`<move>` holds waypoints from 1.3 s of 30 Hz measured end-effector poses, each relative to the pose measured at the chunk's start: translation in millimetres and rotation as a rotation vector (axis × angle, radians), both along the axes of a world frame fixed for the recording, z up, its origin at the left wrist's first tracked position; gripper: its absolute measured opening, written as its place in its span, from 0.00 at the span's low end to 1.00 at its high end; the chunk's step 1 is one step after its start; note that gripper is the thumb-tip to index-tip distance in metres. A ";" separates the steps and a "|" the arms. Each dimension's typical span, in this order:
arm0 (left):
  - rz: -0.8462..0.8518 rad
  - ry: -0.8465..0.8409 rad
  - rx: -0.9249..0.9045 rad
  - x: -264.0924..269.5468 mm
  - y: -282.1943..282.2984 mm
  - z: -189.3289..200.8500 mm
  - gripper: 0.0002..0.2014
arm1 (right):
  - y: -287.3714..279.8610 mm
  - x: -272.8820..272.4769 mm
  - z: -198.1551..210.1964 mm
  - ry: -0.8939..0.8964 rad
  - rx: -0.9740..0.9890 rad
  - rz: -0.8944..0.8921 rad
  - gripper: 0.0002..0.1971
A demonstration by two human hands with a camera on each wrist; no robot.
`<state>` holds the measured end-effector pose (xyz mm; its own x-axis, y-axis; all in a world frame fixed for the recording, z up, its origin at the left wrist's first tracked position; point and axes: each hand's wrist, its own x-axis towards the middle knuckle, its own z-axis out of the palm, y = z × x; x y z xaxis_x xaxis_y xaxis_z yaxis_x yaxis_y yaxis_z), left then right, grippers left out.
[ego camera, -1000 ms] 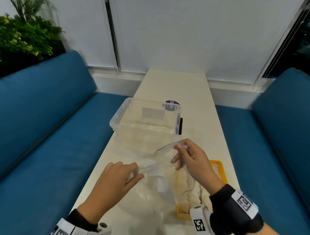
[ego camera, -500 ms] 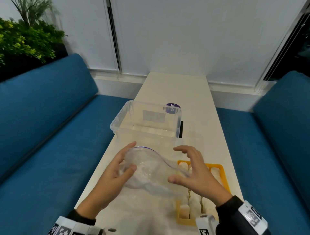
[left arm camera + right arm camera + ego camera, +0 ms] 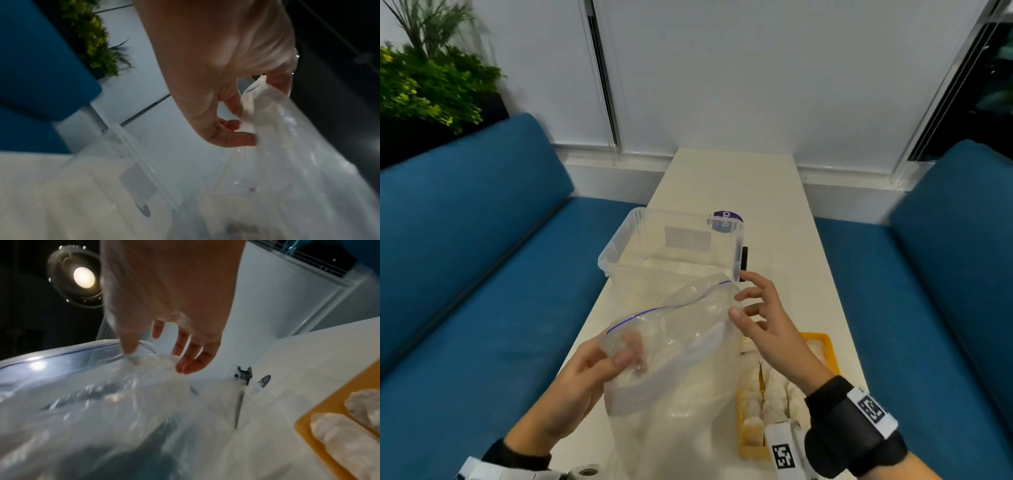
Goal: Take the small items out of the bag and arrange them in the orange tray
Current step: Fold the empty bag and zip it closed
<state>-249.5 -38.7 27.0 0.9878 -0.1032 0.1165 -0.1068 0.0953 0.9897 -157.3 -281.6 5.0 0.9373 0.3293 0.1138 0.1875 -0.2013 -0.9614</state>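
Observation:
A clear zip bag with a purple seal line hangs open over the table, lifted off it. My left hand pinches its left rim between thumb and fingers; the left wrist view shows the same pinch on the bag. My right hand is spread at the bag's right rim, thumb against the plastic, fingers straight. The orange tray lies at the right under my right wrist, with several pale wrapped items in rows. In the right wrist view the tray holds two of the items. No item shows inside the bag.
A clear plastic tub stands just beyond the bag, with a purple round sticker behind it. The narrow white table runs away to the wall between two blue benches. A green plant sits at the far left.
The bag has risen off the table and its mouth has widened. My left hand has moved to grip the left rim; my right hand has let go and spread at the right rim.

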 end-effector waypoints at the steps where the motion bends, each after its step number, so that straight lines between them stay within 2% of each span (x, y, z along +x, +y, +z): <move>1: -0.002 -0.006 0.033 -0.8 2.1 0.8 0.28 | -2.1 2.1 1.5 -0.024 -0.039 0.027 0.20; 4: -0.051 -0.006 0.050 -4.6 9.4 2.1 0.24 | -5.8 8.1 0.4 -0.148 -0.214 0.007 0.09; 6: -0.075 -0.010 -0.001 -6.6 12.5 0.7 0.25 | -5.8 8.1 1.3 -0.112 -0.188 -0.027 0.03; 8: -0.013 0.038 -0.057 -7.4 16.4 -0.8 0.31 | -5.7 5.4 0.5 -0.050 -0.094 0.022 0.09; 9: 0.001 0.047 -0.025 -6.8 19.8 -0.8 0.33 | -7.3 3.7 0.6 0.005 0.017 0.052 0.11; 10: 0.007 0.026 0.094 -5.6 24.0 -1.4 0.35 | -10.1 1.7 2.6 0.100 0.188 0.071 0.11; 12: 0.019 -0.073 0.545 -2.6 36.7 -2.7 0.36 | -19.4 -0.6 10.4 0.295 0.558 0.128 0.08; 13: 0.032 -0.101 0.753 -1.4 45.0 -4.2 0.35 | -25.0 -0.4 14.3 0.340 0.666 0.179 0.09; 14: 0.048 -0.106 0.890 -0.7 51.7 -5.4 0.34 | -29.3 0.3 17.7 0.350 0.672 0.215 0.13; 15: 0.063 -0.085 0.938 -0.7 54.8 -4.2 0.34 | -32.4 1.4 18.8 0.338 0.613 0.239 0.18; 17: 0.107 -0.046 0.910 -1.4 53.7 -1.7 0.34 | -35.2 3.5 19.5 0.273 0.425 0.233 0.26; 18: 0.136 -0.026 0.841 -2.4 50.7 0.0 0.32 | -35.3 3.9 19.7 0.258 0.372 0.222 0.30; 20: 0.176 0.004 0.641 -5.0 42.9 3.3 0.20 | -37.5 4.9 16.3 0.310 0.382 0.230 0.32; 22: 0.199 0.014 0.451 -6.0 36.4 7.7 0.08 | -37.5 2.1 13.6 0.392 0.404 0.310 0.29; 23: 0.212 0.002 0.364 -6.4 34.7 9.3 0.10 | -37.1 -0.2 13.2 0.410 0.348 0.352 0.34; 25: 0.218 -0.001 0.188 -8.0 33.5 10.1 0.17 | -34.7 -5.3 9.5 0.450 0.216 0.416 0.54; 26: 0.224 0.003 0.105 -8.4 32.8 9.6 0.25 | -31.9 -8.0 7.6 0.465 0.156 0.421 0.57; 27: 0.223 0.014 0.043 -8.1 32.4 7.8 0.33 | -28.7 -11.1 5.6 0.471 0.111 0.416 0.52; 28: 0.236 0.028 -0.010 -7.7 31.7 5.4 0.36 | -23.7 -15.2 6.5 0.461 0.067 0.407 0.41; 29: 0.253 0.045 -0.050 -6.6 30.0 3.8 0.36 | -18.2 -19.7 8.4 0.431 0.031 0.371 0.28; 30: 0.248 0.070 -0.078 -6.3 29.7 1.5 0.35 | -14.2 -23.1 8.8 0.397 0.030 0.320 0.20; 31: 0.226 0.106 -0.097 -6.8 29.5 -1.3 0.36 | -11.1 -25.7 7.1 0.375 0.057 0.269 0.17; 33: 0.166 0.205 -0.050 -10.7 30.0 -7.2 0.39 | -4.8 -27.8 0.8 0.353 0.132 0.157 0.19; 36: 0.180 0.288 0.308 -20.4 27.7 -15.3 0.48 | 3.2 -28.9 -10.1 0.338 0.157 0.035 0.18; 39: 0.287 0.242 0.752 -27.9 17.0 -10.2 0.48 | 6.9 -30.9 -14.5 0.317 0.116 0.003 0.16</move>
